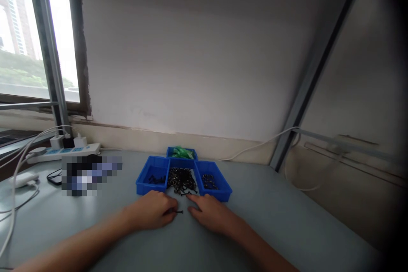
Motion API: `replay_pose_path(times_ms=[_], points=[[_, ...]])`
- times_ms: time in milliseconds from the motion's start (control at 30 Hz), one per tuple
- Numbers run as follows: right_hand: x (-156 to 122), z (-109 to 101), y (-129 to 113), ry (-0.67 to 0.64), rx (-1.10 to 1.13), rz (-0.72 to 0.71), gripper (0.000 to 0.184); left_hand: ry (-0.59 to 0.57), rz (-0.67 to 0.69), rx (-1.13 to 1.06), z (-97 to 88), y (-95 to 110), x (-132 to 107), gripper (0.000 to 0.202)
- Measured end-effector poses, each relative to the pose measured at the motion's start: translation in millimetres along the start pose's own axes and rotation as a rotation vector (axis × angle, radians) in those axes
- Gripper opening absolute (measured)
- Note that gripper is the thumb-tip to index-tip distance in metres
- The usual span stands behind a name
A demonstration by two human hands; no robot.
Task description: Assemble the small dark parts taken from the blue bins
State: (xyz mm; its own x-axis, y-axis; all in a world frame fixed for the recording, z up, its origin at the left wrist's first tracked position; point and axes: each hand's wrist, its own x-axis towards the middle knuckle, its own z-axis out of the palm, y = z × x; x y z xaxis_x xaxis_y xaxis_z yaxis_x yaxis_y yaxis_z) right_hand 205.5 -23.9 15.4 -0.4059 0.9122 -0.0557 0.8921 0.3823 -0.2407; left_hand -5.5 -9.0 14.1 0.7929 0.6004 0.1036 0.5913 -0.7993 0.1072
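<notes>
My left hand (155, 210) rests on the grey table with its fingers curled, pinching a small black screw (178, 211) that sticks out to the right. My right hand (208, 212) lies flat beside it, fingers stretched toward a loose pile of black screws (181, 179) on the table. The pile sits between two blue bins. The left blue bin (152, 177) and the right blue bin (214, 182) each hold a few black parts. Behind the pile a third blue bin (181, 153) holds green parts.
A white power strip (68, 151) with plugged chargers and white cables lies at the back left, near a window. A blurred object (91, 174) sits left of the bins. A wall rises behind the table (270, 208); a grey metal post leans at the right.
</notes>
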Motion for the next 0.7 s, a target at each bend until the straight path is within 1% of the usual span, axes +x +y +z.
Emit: replay_pose_path(times_ms=[167, 367, 567, 700], points=[[-0.3, -0.6, -2.7, 0.015, -0.032, 0.009, 0.046, -0.013, -0.007, -0.001, -0.3, 0.1, -0.5, 0.012], [-1.5, -0.5, -3.2, 0.015, -0.066, -0.063, 0.041, -0.008, -0.006, 0.011, -2.5, 1.5, 1.1, 0.013], [3.5, 4.8, -3.2, 0.026, -0.089, -0.047, 0.045, 0.004, 0.0, -0.005, -2.1, 1.5, 0.9, 0.013], [-1.1, -0.2, -3.7, 0.005, -0.071, -0.029, 0.046, 0.004, -0.004, 0.014, -1.4, 0.9, -0.3, 0.012]])
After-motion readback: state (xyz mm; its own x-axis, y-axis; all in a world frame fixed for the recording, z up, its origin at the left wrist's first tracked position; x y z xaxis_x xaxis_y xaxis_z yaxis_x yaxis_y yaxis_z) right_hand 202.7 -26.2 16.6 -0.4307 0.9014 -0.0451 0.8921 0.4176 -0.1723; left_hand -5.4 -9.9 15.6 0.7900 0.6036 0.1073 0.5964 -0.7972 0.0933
